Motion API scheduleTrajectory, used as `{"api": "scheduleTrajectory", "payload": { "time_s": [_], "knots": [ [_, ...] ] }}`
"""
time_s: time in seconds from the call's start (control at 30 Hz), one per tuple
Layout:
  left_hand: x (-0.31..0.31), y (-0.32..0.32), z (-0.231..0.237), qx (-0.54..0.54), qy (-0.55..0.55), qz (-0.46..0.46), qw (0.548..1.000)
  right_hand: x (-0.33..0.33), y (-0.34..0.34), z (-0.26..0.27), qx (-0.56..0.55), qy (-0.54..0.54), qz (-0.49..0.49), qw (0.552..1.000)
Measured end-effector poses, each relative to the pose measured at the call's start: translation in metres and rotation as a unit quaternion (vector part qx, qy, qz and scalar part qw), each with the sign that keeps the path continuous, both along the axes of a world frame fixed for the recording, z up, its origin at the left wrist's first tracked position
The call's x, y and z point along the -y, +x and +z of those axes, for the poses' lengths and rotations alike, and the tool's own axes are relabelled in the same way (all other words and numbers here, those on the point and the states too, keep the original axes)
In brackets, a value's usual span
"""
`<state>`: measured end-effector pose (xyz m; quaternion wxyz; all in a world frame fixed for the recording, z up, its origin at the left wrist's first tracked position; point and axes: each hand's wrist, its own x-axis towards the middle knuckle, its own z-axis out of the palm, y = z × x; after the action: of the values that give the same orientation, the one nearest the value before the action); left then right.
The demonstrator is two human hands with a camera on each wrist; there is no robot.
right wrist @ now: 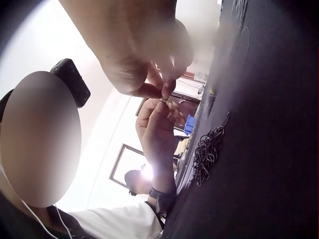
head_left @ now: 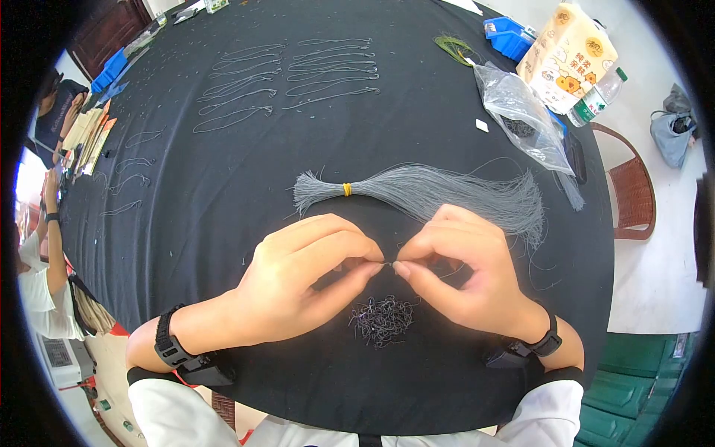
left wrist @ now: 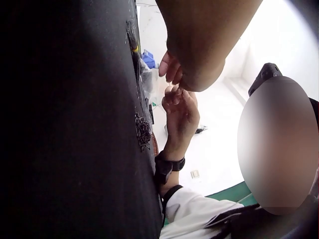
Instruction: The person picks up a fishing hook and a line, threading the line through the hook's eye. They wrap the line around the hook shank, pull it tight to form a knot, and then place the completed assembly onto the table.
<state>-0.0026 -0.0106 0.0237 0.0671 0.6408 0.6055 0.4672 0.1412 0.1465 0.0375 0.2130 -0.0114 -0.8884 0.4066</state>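
My left hand (head_left: 309, 272) and right hand (head_left: 469, 261) meet fingertip to fingertip over the black-covered table. Each pinches between thumb and forefinger at a thin grey cord (head_left: 451, 273), part of which shows under the right palm. Whether a small hook is also between the fingertips I cannot tell. Just below the hands lies a tangled pile of small dark hooks (head_left: 383, 320), seen closer in the right wrist view as thin bent hooks (right wrist: 208, 154). Beyond the hands stretches a bundle of grey cords (head_left: 424, 190), bound by a yellow band (head_left: 347, 189) near its left end.
Looped cords (head_left: 331, 67) lie in two columns at the far side, with several more (head_left: 130, 179) at left. At right are a clear plastic bag (head_left: 521, 112), a blue bin (head_left: 509, 39), a tissue pack (head_left: 567, 56) and a bottle (head_left: 598, 98). Other people sit along the left edge.
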Motion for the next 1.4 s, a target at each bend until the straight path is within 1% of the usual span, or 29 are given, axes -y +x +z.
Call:
{"api": "scheduleTrajectory", "payload": {
  "time_s": [0.13, 0.43, 0.53, 0.63, 0.73, 0.83, 0.93, 1.0, 1.1, 1.13, 1.27, 1.37, 1.4],
  "knots": [
    [0.000, 0.001, 0.000, -0.002, 0.001, 0.000, 1.000, 0.000, -0.001, -0.002, -0.036, 0.043, 0.006, 0.998],
    [-0.001, 0.003, 0.001, -0.012, 0.009, 0.000, 1.000, 0.003, 0.001, -0.002, -0.027, 0.033, 0.009, 0.999],
    [-0.001, 0.004, 0.001, -0.015, 0.012, 0.002, 1.000, 0.004, 0.002, -0.001, -0.032, 0.078, 0.009, 0.996],
    [-0.001, 0.004, 0.001, -0.018, 0.014, 0.006, 1.000, 0.005, 0.000, -0.005, -0.089, 0.155, -0.001, 0.984],
    [-0.001, 0.004, 0.002, -0.018, 0.013, 0.007, 1.000, 0.007, 0.001, -0.004, -0.086, 0.194, -0.005, 0.977],
    [-0.001, 0.004, 0.002, -0.026, 0.016, 0.008, 1.000, 0.008, 0.000, -0.003, -0.082, 0.200, -0.001, 0.976],
    [-0.001, 0.003, 0.002, -0.031, 0.019, 0.007, 0.999, 0.005, 0.000, -0.003, -0.055, 0.149, 0.008, 0.987],
    [-0.001, 0.002, 0.002, -0.025, 0.018, 0.002, 1.000, 0.002, 0.000, -0.002, -0.013, 0.064, 0.025, 0.998],
    [-0.001, 0.002, 0.002, -0.020, 0.023, -0.004, 1.000, 0.000, 0.000, -0.003, 0.035, -0.080, 0.040, 0.995],
    [-0.001, 0.002, 0.002, -0.019, 0.022, -0.005, 1.000, 0.000, 0.000, -0.003, 0.048, -0.130, 0.043, 0.989],
    [0.000, 0.002, 0.002, -0.014, 0.015, -0.005, 1.000, 0.004, -0.001, -0.007, 0.074, -0.261, 0.050, 0.961],
    [0.000, 0.002, 0.003, -0.014, 0.012, -0.007, 1.000, -0.002, 0.002, 0.010, 0.230, -0.335, 0.065, 0.911],
    [0.000, 0.002, 0.003, -0.015, 0.011, -0.008, 1.000, -0.001, 0.002, 0.010, 0.225, -0.337, 0.064, 0.912]
  ]
}}
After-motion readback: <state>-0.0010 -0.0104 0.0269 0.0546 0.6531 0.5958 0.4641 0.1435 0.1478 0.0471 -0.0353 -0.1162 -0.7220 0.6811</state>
